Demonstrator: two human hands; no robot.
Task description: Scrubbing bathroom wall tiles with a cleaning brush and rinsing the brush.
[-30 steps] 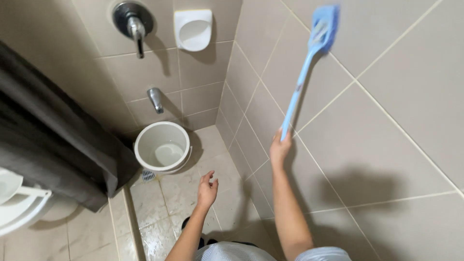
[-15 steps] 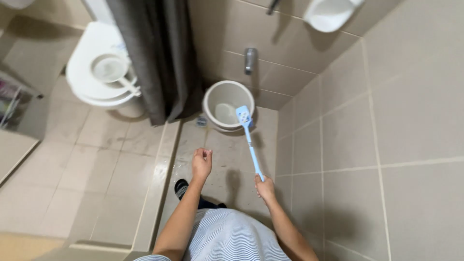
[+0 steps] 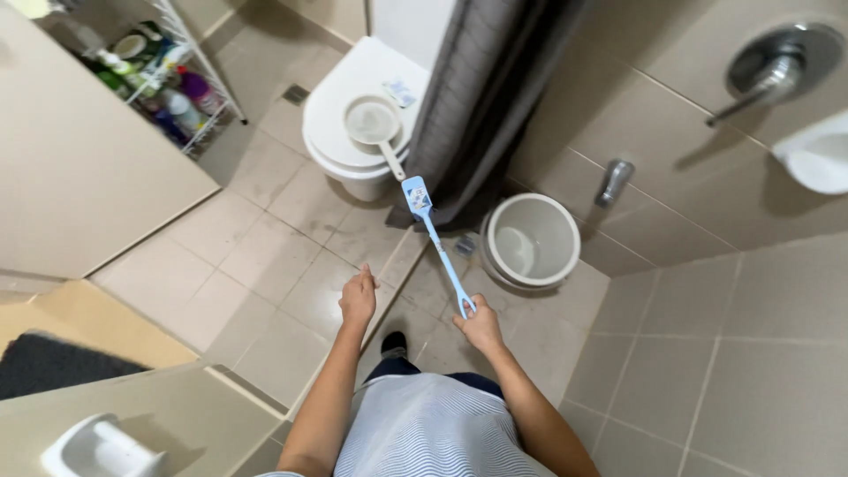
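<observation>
My right hand point(image 3: 481, 329) grips the end of a long light-blue brush point(image 3: 436, 242), whose head points away from me toward the grey shower curtain point(image 3: 477, 106) and the toilet. My left hand point(image 3: 358, 299) hovers in front of me with the fingers loosely curled and nothing in it. Both hands are above the tiled floor point(image 3: 265, 256). A white bucket point(image 3: 531, 241) stands on the floor just right of the brush. On the closed lid of the white toilet point(image 3: 353, 132) lies a white dipper point(image 3: 375, 124).
A wire rack point(image 3: 168, 79) with several bottles stands at the upper left beside a beige wall. A shower valve point(image 3: 777, 66), a small tap point(image 3: 615, 181) and a white soap holder point(image 3: 817, 159) are on the tiled wall at right. A dark mat point(image 3: 53, 362) lies lower left.
My right hand brought the brush down from high on the right wall to point across the floor. My view swung left, so the toilet and rack came into sight.
</observation>
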